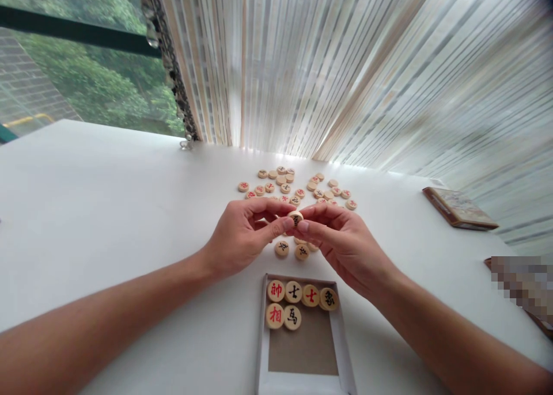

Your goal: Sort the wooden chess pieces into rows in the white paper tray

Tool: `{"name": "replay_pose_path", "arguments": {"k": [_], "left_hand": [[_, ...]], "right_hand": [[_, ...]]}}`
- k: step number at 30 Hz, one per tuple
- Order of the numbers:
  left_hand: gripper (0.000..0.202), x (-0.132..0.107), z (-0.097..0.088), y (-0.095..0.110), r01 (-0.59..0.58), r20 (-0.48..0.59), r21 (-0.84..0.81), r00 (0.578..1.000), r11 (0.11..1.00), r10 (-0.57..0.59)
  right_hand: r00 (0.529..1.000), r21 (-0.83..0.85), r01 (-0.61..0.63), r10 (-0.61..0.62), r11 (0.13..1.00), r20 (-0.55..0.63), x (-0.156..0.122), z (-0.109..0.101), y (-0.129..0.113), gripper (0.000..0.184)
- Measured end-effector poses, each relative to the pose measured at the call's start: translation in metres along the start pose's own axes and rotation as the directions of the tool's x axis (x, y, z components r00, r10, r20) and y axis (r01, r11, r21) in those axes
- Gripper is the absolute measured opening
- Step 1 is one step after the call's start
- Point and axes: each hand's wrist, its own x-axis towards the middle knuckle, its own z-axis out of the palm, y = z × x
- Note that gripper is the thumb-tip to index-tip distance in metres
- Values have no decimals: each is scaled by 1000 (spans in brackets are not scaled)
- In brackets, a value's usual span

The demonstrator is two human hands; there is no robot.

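Observation:
Between the fingertips of both hands is a round wooden xiangqi piece (pixel 296 219) with a black character, tilted toward me. My left hand (pixel 246 231) pinches it from the left, and my right hand (pixel 339 234) pinches its right side. Just below the hands lie a black-marked piece (pixel 281 249) and another black-marked piece (pixel 302 252). Nearer to me is a shallow box (pixel 302 381) with several pieces in two rows. The upper row starts with a red-marked piece (pixel 275 291); the lower row ends with a black-marked piece (pixel 292 318).
Many loose pieces (pixel 286 188) are scattered beyond the hands on the white table (pixel 129 222), some partly hidden by them. A brown box (pixel 460 208) lies at the right, with a partly blurred object (pixel 525 291) nearer. Striped curtains (pixel 294 67) hang behind the table, beside a window.

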Motion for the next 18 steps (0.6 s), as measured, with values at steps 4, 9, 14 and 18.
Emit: {"name": "replay_pose_path", "arguments": {"k": [4,9,14,18], "left_hand": [[28,0,0,-2,-14,1,8,1000,1000,14],[24,-1,0,0,-39,3,16,999,999,39],[16,-2,1,3,-45,10,19,999,999,45],[9,-2,2,5,-64,10,7,998,998,64]], "right_hand": [[1000,-25,21,-22,999,-12,0,-1,1,27],[998,-59,50,-53,997,-38,0,0,3,31],[997,-38,67,-68,997,-30,0,1,4,27],[999,-17,26,-27,1000,-41,-1,1,1,26]]}}
